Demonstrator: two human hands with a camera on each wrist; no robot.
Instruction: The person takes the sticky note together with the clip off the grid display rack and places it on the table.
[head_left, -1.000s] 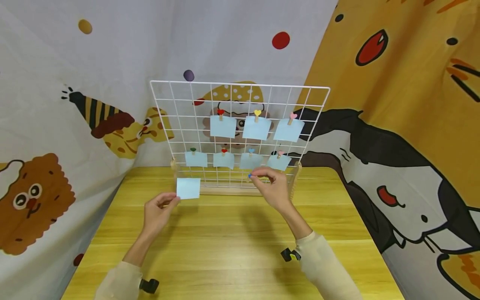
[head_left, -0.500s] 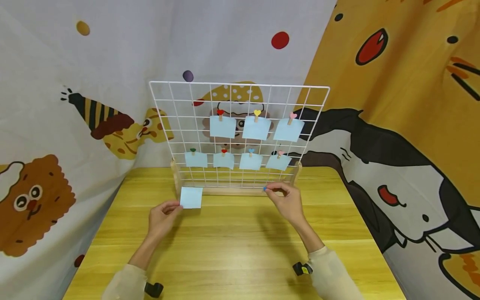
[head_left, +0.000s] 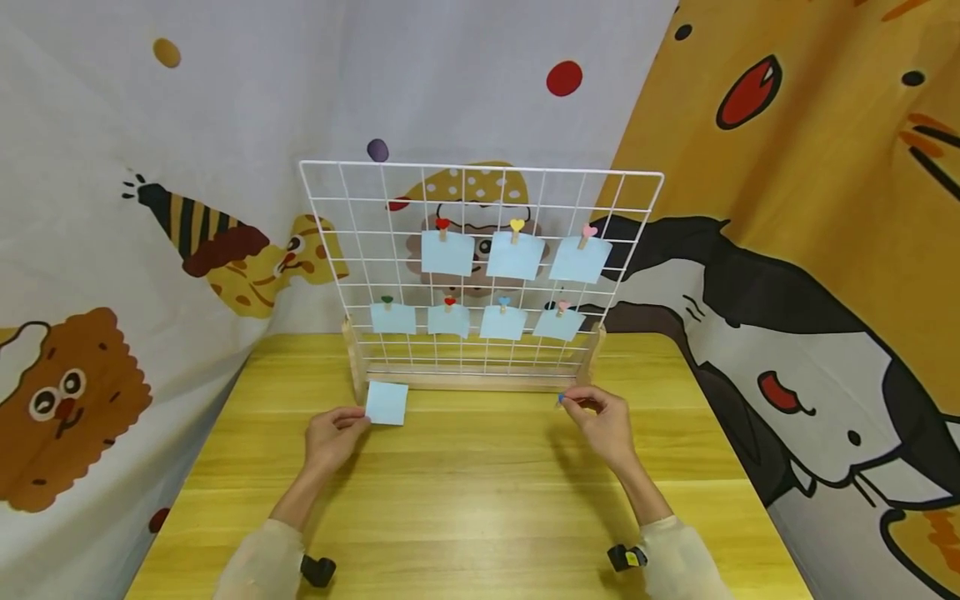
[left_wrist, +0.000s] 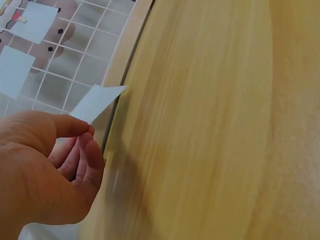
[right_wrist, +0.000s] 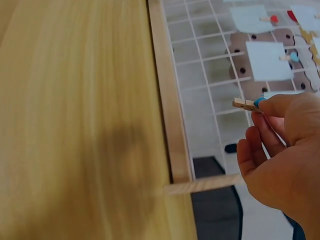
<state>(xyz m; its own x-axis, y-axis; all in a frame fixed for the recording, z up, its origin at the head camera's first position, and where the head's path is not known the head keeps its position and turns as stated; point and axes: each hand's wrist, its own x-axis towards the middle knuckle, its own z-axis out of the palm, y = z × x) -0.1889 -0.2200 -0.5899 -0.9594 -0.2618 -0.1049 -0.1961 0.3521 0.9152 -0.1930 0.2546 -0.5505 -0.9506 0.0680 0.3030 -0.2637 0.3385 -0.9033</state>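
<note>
My left hand (head_left: 332,439) pinches a light blue paper note (head_left: 387,403) by its left edge, in front of the rack's lower left corner. The left wrist view shows this paper (left_wrist: 96,104) tilted between thumb and forefinger. Near the rack's lower right end, my right hand (head_left: 604,422) pinches a small wooden clothespin (right_wrist: 243,104) with a blue top. Behind both hands stands a white wire grid rack (head_left: 480,172) on a wooden base (head_left: 472,382). Two rows of blue notes hang on it, held by clothespins with coloured heart tops, such as a yellow one (head_left: 517,225).
The rack stands at the back of a wooden table (head_left: 480,500). A printed cartoon curtain (head_left: 247,83) hangs behind and along both sides. Black wrist cameras sit at the left cuff (head_left: 318,572) and right cuff (head_left: 626,557).
Both hands have come down and back from the rack. The left hand moved slightly right with the note; the right hand moved right with the clothespin. The hanging notes stayed in place.
</note>
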